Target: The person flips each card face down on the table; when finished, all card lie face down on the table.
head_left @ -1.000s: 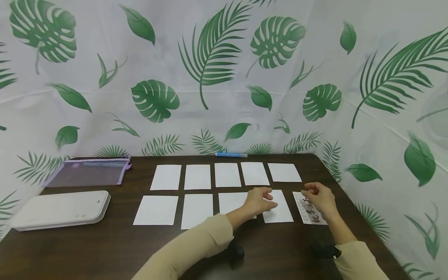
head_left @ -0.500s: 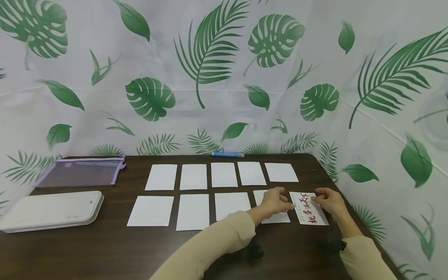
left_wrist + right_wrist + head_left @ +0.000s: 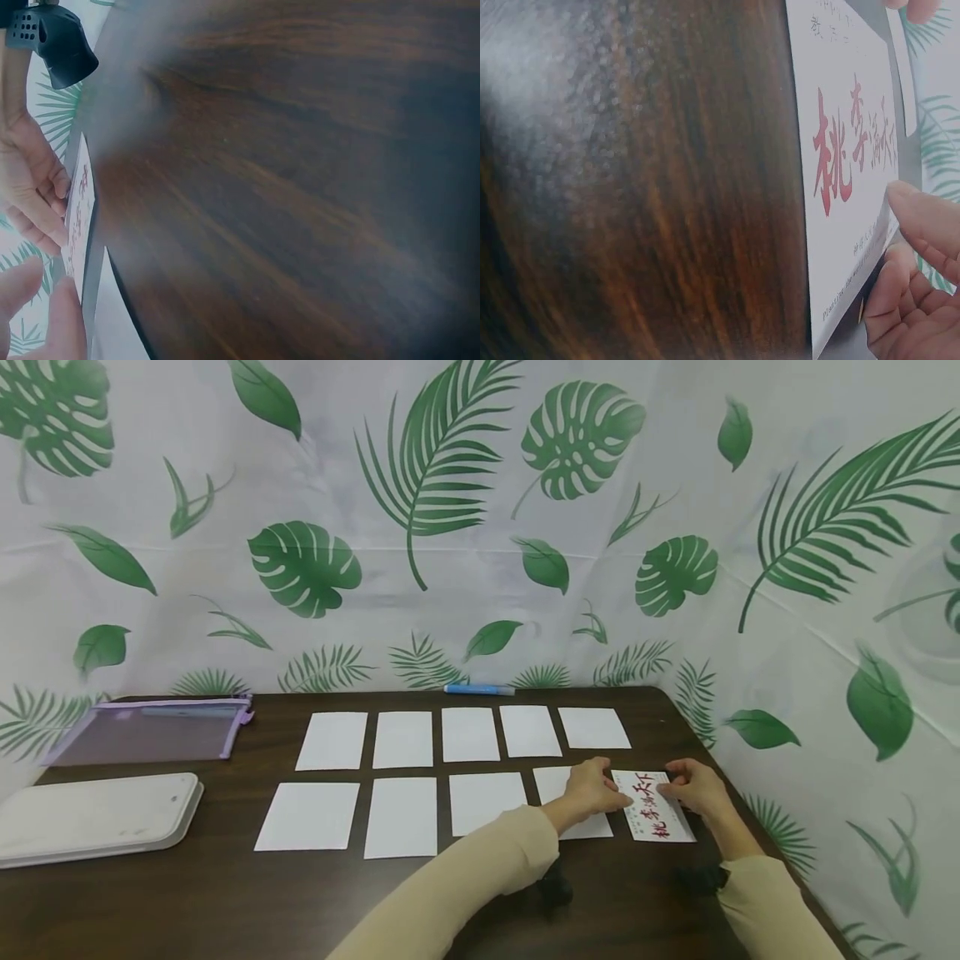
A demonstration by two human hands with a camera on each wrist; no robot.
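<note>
A white card point(image 3: 651, 817) with red Chinese characters lies at the right end of the front row. My right hand point(image 3: 701, 789) pinches its right edge; in the right wrist view the thumb point(image 3: 906, 196) is on the printed face and the curled fingers point(image 3: 896, 292) are at the underside. From the other side, my left hand point(image 3: 591, 789) reaches to the card's left edge, its thumb and forefinger spread apart and a fingertip right at the edge. Below the left hand, a blank white card point(image 3: 551, 783) is partly covered.
Several blank white cards point(image 3: 405, 739) lie in two rows on the dark wooden table point(image 3: 225, 902). At the left are a purple mesh pouch point(image 3: 161, 735) and a white flat case point(image 3: 97, 818). A blue marker point(image 3: 480, 690) lies by the leaf-print backdrop point(image 3: 450, 610).
My left hand has moved right to the printed card's left edge. The right hand has shifted to its right edge, uncovering the red characters. The head view has turned slightly right.
</note>
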